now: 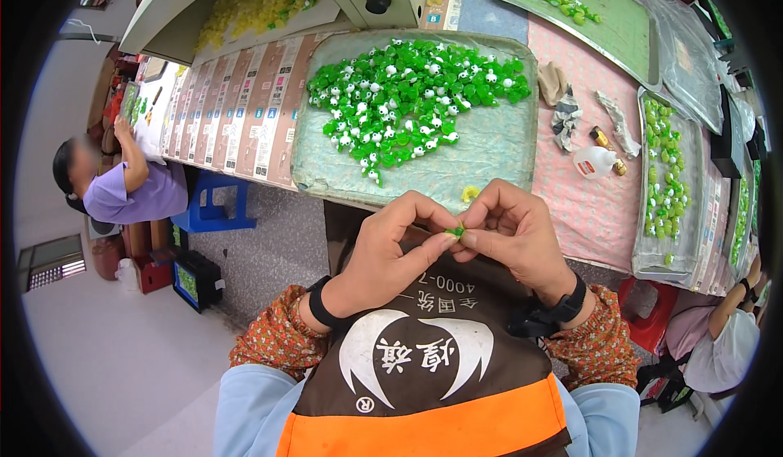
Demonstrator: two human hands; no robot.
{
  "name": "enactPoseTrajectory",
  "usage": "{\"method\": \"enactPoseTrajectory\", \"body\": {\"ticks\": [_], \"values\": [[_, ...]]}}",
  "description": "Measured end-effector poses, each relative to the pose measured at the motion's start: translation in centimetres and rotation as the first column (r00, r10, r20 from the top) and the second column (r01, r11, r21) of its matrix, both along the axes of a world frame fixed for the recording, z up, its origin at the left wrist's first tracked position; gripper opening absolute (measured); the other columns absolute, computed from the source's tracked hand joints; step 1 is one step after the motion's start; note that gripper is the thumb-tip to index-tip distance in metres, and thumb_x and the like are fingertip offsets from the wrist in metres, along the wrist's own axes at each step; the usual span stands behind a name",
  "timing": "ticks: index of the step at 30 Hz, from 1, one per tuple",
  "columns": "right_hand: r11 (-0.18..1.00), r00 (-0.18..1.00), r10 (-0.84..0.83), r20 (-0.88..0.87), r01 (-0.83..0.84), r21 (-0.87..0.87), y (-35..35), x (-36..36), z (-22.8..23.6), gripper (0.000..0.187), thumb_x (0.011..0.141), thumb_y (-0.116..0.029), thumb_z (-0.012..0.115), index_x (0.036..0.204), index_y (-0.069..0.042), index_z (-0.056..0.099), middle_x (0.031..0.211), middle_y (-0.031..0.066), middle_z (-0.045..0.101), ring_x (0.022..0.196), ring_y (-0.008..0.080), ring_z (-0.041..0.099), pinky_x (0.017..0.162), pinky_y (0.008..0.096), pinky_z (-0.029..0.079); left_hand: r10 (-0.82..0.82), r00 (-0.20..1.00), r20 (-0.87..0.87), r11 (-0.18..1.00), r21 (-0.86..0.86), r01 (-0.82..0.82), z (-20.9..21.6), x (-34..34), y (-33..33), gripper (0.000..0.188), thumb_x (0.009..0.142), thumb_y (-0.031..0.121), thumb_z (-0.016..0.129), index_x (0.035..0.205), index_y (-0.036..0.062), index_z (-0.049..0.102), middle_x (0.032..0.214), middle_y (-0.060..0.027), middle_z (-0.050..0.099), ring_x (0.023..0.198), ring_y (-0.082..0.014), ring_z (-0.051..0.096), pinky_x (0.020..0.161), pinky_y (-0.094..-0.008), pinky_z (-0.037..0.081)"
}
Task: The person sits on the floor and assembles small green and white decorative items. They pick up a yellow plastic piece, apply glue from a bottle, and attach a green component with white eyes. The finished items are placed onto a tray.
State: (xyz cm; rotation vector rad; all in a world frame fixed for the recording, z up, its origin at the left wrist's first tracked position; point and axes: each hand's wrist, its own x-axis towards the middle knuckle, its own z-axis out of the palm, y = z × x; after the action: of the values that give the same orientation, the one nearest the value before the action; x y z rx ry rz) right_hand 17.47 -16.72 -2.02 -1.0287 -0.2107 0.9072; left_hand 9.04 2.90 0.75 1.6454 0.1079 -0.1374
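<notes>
Just in front of the near edge of a tray (326, 167), my left hand (387, 249) and my right hand (522, 241) meet fingertip to fingertip. Between the pinched fingers and thumbs is a small green plastic piece (456, 232), mostly covered, so its full shape cannot be made out. Heaped in the tray are many small green pieces (383, 98) with white, black-dotted balls like eyes. A single yellow piece (471, 193) lies at the tray's near edge, just beyond my fingers.
A pale machine housing (378, 3) stands behind at left, with yellow pieces (253, 8) inside. Rightward lie crumpled gloves (564, 118), a white bottle (594, 161) and a long tray (693, 179). Two people sit nearby: one in purple (134, 184), another at far right (722, 351).
</notes>
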Motion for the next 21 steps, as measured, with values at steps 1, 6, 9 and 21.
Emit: {"method": "enactPoseTrajectory", "body": {"ticks": [1, 6, 9, 21], "values": [[1.000, 1.000, -0.001, -0.005, 0.001, -0.001, 0.0, 0.0, 0.0, 0.012, 0.095, 0.004, 0.065, 0.102, 0.000, 0.057, 0.098, 0.0069, 0.066, 0.089, 0.0134, 0.071, 0.076, 0.0272, 0.063, 0.006, 1.000, -0.021, 1.000, -0.016, -0.007, -0.1, 0.0, 0.1, 0.015, 0.097, 0.004, 0.067, 0.110, -0.0014, 0.061, 0.104, -0.0075, 0.068, 0.095, -0.0113, 0.068, 0.079, -0.0277, 0.059], [1.000, 1.000, 0.010, -0.005, -0.010, -0.025, 0.1, 0.1, 0.5, 0.016, 0.097, 0.003, 0.062, 0.111, 0.000, 0.055, 0.103, 0.0078, 0.066, 0.093, 0.0140, 0.071, 0.078, 0.0280, 0.063, 0.016, 0.995, -0.101, 0.991, -0.130, -0.029, -0.3, 0.0, 0.6, 0.018, 0.099, 0.006, 0.067, 0.113, -0.0006, 0.060, 0.107, -0.0067, 0.069, 0.098, -0.0100, 0.067, 0.080, -0.0251, 0.057], [0.999, 1.000, 0.020, 0.003, -0.020, -0.037, 0.1, 0.0, 0.8, 0.019, 0.098, 0.002, 0.061, 0.116, 0.000, 0.055, 0.105, 0.0076, 0.066, 0.096, 0.0139, 0.071, 0.079, 0.0283, 0.063, 0.011, 0.995, -0.103, 0.987, -0.159, -0.027, -0.3, 0.0, 0.7, 0.018, 0.099, 0.007, 0.067, 0.113, -0.0006, 0.060, 0.108, -0.0068, 0.068, 0.098, -0.0098, 0.067, 0.081, -0.0250, 0.057], [0.996, 0.997, 0.015, 0.077, -0.008, -0.094, 0.0, -0.4, 0.9, 0.018, 0.096, 0.002, 0.064, 0.114, 0.000, 0.058, 0.105, 0.0042, 0.064, 0.097, 0.0094, 0.066, 0.082, 0.0261, 0.062, -0.011, 1.000, -0.027, 1.000, 0.009, 0.011, 0.0, 0.1, 0.7, 0.016, 0.097, 0.004, 0.068, 0.110, -0.0012, 0.063, 0.107, -0.0073, 0.069, 0.098, -0.0118, 0.068, 0.082, -0.0285, 0.059]]}}
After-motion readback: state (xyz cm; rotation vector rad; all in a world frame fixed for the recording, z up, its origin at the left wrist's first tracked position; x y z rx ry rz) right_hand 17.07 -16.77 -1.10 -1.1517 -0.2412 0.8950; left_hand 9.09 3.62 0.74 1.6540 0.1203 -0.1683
